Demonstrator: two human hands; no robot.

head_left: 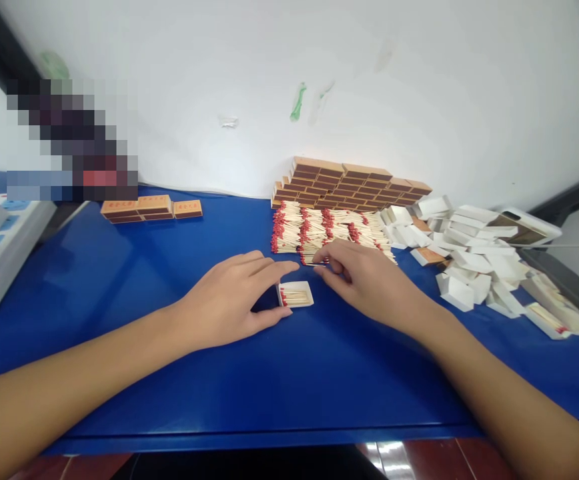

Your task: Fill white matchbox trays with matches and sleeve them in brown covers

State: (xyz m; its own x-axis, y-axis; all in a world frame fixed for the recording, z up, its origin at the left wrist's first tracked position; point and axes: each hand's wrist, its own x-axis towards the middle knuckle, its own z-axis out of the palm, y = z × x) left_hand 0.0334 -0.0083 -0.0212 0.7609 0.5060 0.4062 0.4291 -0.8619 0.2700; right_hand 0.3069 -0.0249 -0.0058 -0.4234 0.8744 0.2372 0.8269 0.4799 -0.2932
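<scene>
A small white matchbox tray (310, 294) lies on the blue table with several red-tipped matches (295, 298) inside. Around its left end are the thumb and fingers of my left hand (234, 293), with the thumb touching the near corner. My right hand (364, 277) is at the front edge of a large heap of matches (314, 230). Its thumb and forefinger are closed to a narrow pinch over a match at that edge; exactly how many are in it is hard to see. The right hand covers part of the heap.
Behind the heap, brown matchboxes (339, 181) are stacked against the white wall. More closed boxes (152, 208) stand at the back left. White empty trays (484, 243) pile up on the right, by a tray of matches (547, 320). A power strip (19, 250) is far left.
</scene>
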